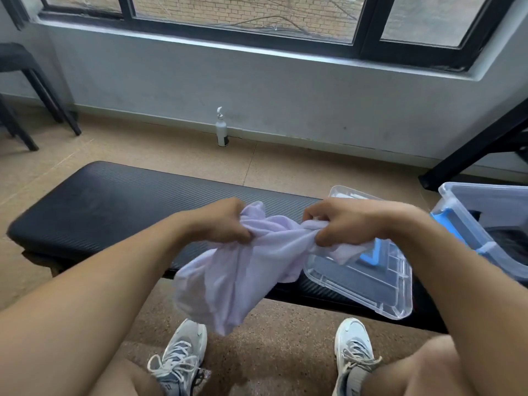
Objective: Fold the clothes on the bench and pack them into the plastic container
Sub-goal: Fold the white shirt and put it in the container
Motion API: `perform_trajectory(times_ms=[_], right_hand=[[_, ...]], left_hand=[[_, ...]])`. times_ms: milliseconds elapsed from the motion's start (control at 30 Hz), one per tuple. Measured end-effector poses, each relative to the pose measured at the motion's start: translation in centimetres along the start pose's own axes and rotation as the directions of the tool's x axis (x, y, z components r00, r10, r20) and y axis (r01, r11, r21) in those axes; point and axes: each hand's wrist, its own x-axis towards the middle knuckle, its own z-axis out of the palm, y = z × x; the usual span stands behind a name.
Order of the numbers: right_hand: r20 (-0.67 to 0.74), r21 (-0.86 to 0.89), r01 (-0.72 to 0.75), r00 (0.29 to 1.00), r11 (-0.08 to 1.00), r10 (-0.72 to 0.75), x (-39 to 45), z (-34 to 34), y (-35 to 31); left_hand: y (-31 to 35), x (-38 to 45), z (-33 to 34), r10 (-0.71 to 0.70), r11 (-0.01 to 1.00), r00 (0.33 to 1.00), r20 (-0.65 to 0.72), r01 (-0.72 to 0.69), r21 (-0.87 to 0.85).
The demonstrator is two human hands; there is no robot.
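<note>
A pale lilac garment (240, 270) hangs bunched in the air in front of the black padded bench (108, 207). My left hand (220, 221) grips its upper left part and my right hand (340, 221) pinches its upper right part, both above the bench's front edge. The cloth droops down toward the floor between my knees. A clear plastic lid (368, 284) with blue clips lies flat on the bench at the right. The clear plastic container (485, 221) stands at the far right, with dark clothing inside.
A white pump bottle (221, 128) stands on the floor by the wall under the window. Black chair legs (34, 110) are at the far left, a black table leg (471, 155) at the right. My two shoes rest on the speckled floor below.
</note>
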Motion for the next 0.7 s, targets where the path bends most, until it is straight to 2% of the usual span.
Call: perform_trajectory(times_ms=[67,100,133,200,233,267,333,367,433,500,633,700], right_hand=[[0.061,0.108,0.008,0.998,0.994,-0.014,-2.3,-1.6,0.3],[0.039,0.164,0.008,0.999,0.987,-0.014,-2.9,-2.3,0.6],[0.002,0.194,0.0,1.0,0.981,0.0,-3.1,-2.9,1.0],[-0.103,0.184,-0.049,0.992,0.982,0.068,-2.7,-3.3,1.9],[-0.196,0.154,-0.096,0.972,0.983,0.126,-2.0,-3.1,2.7],[-0.305,0.097,-0.162,0.934,0.982,0.184,-1.1,-2.8,3.5],[-0.475,0.041,-0.291,0.836,0.956,0.275,0.7,-2.0,5.1],[-0.515,0.097,-0.305,0.8,0.948,0.31,1.5,-1.6,5.9],[-0.542,0.296,-0.252,0.75,0.921,0.379,2.7,-1.2,7.1],[-0.594,0.403,-0.2,0.685,0.893,0.422,3.4,-0.9,7.7],[-0.738,0.394,-0.071,0.569,0.916,0.362,4.1,-0.2,7.3],[-0.764,0.378,0.05,0.581,0.925,0.28,4.4,0.1,5.9]], left_hand=[[0.8,-0.1,-1.0,0.057,0.969,0.997,-0.049,-0.067,-0.238],[0.9,0.2,-1.3,0.068,0.951,0.99,-0.124,-0.101,-0.291],[0.9,0.7,-1.5,0.065,0.952,0.967,-0.245,-0.134,-0.275],[0.4,2.3,-1.6,0.034,0.987,0.841,-0.54,-0.112,-0.113],[-0.1,3.0,-1.7,-0.005,0.997,0.765,-0.644,-0.042,-0.058],[-0.3,3.4,-1.7,-0.054,0.998,0.723,-0.689,0.02,-0.057],[-1.6,4.1,-1.8,-0.178,0.983,0.722,-0.669,0.156,-0.093],[-2.3,4.3,-2.0,-0.236,0.969,0.729,-0.643,0.224,-0.101],[-3.8,4.4,-2.5,-0.338,0.935,0.715,-0.612,0.328,-0.134],[-4.7,4.2,-3.0,-0.41,0.906,0.685,-0.602,0.381,-0.184],[-4.8,3.6,-3.8,-0.397,0.915,0.646,-0.652,0.333,-0.227],[-3.9,3.0,-3.6,-0.279,0.958,0.704,-0.653,0.247,-0.144]])
